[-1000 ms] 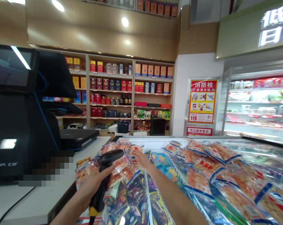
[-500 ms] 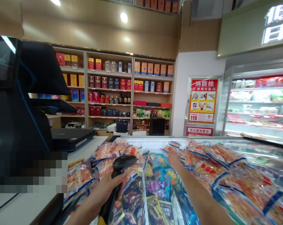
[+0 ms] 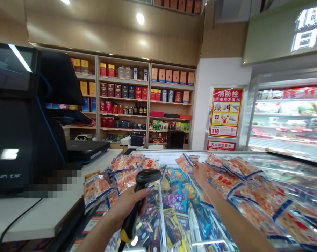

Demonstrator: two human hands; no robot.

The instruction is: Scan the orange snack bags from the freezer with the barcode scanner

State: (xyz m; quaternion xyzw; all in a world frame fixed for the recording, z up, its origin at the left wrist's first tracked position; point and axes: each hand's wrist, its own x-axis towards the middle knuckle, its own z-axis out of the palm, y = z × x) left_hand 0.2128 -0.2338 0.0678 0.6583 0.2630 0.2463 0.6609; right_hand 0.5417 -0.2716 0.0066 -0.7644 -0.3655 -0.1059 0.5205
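Observation:
My left hand [image 3: 132, 201] is closed around the handle of a black and yellow barcode scanner [image 3: 145, 176], its head turned to the right and its cable running down. Farther out, my right hand [image 3: 201, 173] pinches the blue-striped edge of a clear packet [image 3: 184, 162] with orange-pink food inside. That packet is tilted above the freezer. More packets of the same look lie in a pile [image 3: 226, 178] to the right and another pile [image 3: 127, 175] to the left, on the chest freezer's top. Between them, colourful wrapped goods [image 3: 174, 201] show down in the freezer.
A white counter [image 3: 56, 210] with a black checkout terminal [image 3: 14, 129] and a flat black device [image 3: 87, 151] stands on the left. Shelves of boxed goods [image 3: 124, 91] line the back wall. A lit display fridge [image 3: 289, 119] is at the right.
My right hand now has a packet by its edge, tilted up and shifted slightly left. The scanner in my left hand has moved a little right and up. The view has shifted slightly.

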